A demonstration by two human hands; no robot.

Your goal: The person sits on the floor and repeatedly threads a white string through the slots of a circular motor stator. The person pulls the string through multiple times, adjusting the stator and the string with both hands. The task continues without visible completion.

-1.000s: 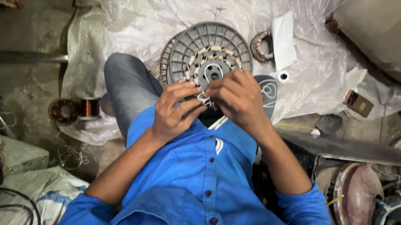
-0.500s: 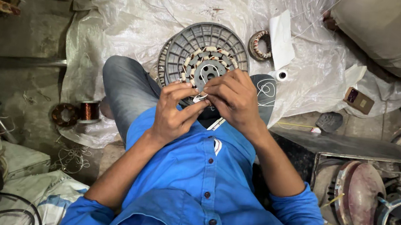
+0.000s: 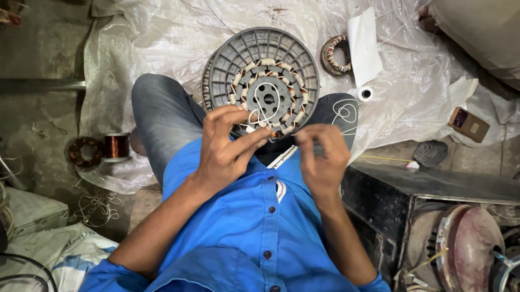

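A crinkled white plastic sheet (image 3: 177,15) covers the floor, bearing the round grey stator (image 3: 261,75), a winding ring (image 3: 334,54) and a tape roll (image 3: 364,94).

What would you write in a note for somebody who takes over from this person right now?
Left hand: fingers pinched on a thin white string looping over the round grey motor stator.
Right hand: closed, seemingly on the same string; what is inside is hidden.
The stator rests on the lap, over white plastic sheet. Copper wire spool lies on the person's left, small winding ring and white thread roll beyond the right knee.
Done: copper coils sit around the stator.
Left: the string is loose, not yet tied down.
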